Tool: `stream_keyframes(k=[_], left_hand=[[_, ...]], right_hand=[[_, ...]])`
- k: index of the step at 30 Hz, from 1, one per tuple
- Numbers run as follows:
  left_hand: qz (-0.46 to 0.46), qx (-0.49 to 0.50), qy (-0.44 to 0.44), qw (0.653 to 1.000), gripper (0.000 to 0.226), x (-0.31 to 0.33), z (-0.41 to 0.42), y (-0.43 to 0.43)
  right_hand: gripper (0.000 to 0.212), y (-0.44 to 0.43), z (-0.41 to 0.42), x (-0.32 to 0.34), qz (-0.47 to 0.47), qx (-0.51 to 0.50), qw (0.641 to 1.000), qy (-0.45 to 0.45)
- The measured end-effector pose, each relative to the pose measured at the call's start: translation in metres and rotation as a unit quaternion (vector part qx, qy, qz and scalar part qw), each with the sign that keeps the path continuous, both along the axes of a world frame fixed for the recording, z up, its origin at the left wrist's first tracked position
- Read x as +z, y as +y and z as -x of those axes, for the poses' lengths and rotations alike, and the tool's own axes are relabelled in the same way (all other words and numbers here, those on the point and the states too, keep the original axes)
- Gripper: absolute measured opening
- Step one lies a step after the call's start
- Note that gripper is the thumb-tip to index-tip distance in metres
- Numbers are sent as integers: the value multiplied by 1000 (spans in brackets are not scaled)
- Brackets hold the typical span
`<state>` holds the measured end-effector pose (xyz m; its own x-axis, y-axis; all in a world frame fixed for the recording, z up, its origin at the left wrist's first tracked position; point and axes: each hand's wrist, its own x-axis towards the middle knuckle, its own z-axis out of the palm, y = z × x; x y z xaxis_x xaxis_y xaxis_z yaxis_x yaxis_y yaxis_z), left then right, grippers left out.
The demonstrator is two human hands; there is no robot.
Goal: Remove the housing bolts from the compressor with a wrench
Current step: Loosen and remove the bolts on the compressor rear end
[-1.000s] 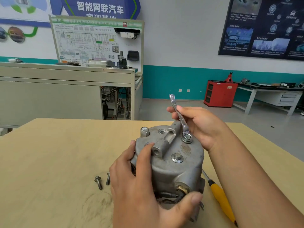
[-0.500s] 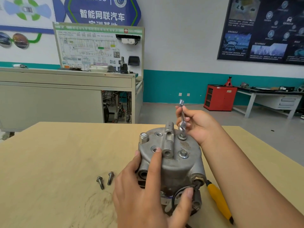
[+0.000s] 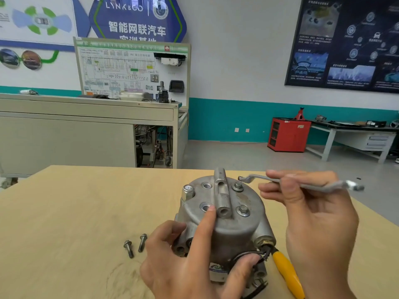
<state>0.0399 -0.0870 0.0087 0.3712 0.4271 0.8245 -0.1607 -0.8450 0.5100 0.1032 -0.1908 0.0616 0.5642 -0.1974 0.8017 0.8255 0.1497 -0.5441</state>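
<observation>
Nearest the camera, the compressor [image 3: 233, 225] is gripped low on its body by the left hand [image 3: 190, 262], with the fingers curled round it and the forefinger laid up the housing, its tip at the rim of an empty bolt hole [image 3: 204, 207]. The compressor is stood on end on the table [image 3: 64, 212], housing face upward. A yellow-handled screwdriver [image 3: 287, 275] is seen on the table just to its right, partly hidden behind it. Two loose bolts [image 3: 135, 246] are laid on the table just left of the left hand.

On the housing face, two holes on the left are seen empty, and two bolts are seated on the right: a near bolt [image 3: 243, 210] and a far bolt [image 3: 238, 186]. The job is therefore judged about half done.

Further back, the wrench [image 3: 302, 184] is pinched between the thumb and fingers of the right hand [image 3: 313, 212] and held roughly level above the table. Its ring end is poised just beside and beyond the far bolt, clear of it; no bolt is engaged.

The step in hand is judged to be the setting of the wrench on the far bolt. For the next move, the ring end must be lowered squarely over the hex head and seated fully before it is turned, while the compressor is braced against twisting.
</observation>
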Motion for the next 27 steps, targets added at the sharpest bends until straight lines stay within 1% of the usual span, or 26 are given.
stream_keyframes(k=[2,3,5,8,10,11,13,14,16,18,21,24,27], left_hand=[[12,-3,-8,1000,65,-1,0,-3],[17,-6,-10,1000,67,-2,0,-3],[22,-17,-13,1000,68,-2,2,0],[36,-48,-16,998,60,-2,2,11],[53,-85,5,995,71,-2,-1,22],[65,-120,21,990,73,-2,-3,30],[82,-219,58,971,77,-1,-9,47],[98,-278,72,953,81,-2,-11,54],[149,-386,85,906,90,-7,-14,66],[170,-436,87,879,100,-17,-16,70],[161,-452,95,872,107,-31,-22,69],[170,-453,94,870,109,-37,-25,69],[179,-454,89,868,106,-38,-25,69]], right_hand=[[9,-3,4,-8,55,-35,998,-15],[14,-4,6,-11,80,-54,995,-14],[20,-5,9,-16,106,-78,991,-15],[16,-4,12,-19,141,-92,984,-49],[18,-6,13,-18,185,-127,971,-77],[19,-7,14,-17,204,-142,965,-87],[21,-10,15,-16,230,-158,955,-99],[22,-11,15,-15,238,-165,952,-104],[24,-11,16,-16,248,-172,947,-110],[24,-11,17,-16,245,-170,949,-100],[25,-7,20,-11,236,-171,952,-89],[26,0,23,-6,245,-223,938,-108],[23,7,28,-6,246,-271,923,-117]])
